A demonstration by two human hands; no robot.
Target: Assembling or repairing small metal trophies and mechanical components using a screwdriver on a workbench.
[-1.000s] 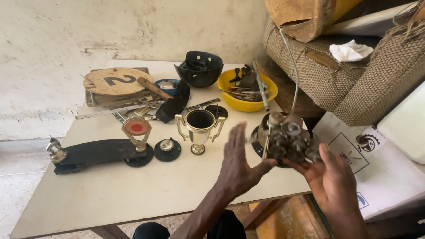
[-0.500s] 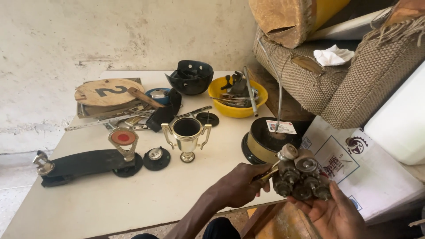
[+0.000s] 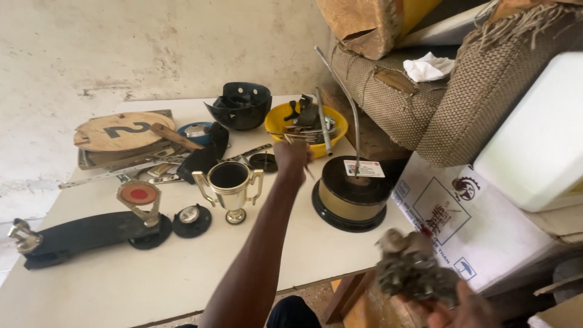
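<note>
While our left hand [image 3: 293, 157] is stretched far over the white table [image 3: 91, 285], it holds a thin metal rod [image 3: 308, 171], and the fingers are closed narrow around it, just near the yellow plastic bowl [image 3: 279, 124] full of metal tools. We keep the left arm long and almost straight, going from the near edge up to the middle of the table, with the wrist a little bent down. Our right hand [image 3: 452, 310] is low at the near right, beyond the table edge, and the fingers are wrapped from below around a grey lumpy metal engine part [image 3: 413, 270]; the picture is blurred there, so we cannot tell how each finger lies

We judge that this metal part is heavy and stiff, with rough edges and maybe oily, so it is better to support it from under with the whole palm, not by the small caps on top. The rod seems light and stiff, and a pinch at its end is enough

Left of the rod stands a small golden trophy cup [image 3: 230, 185], and right of it a round black and gold spool [image 3: 352, 194] with a bent metal tube in it
</note>
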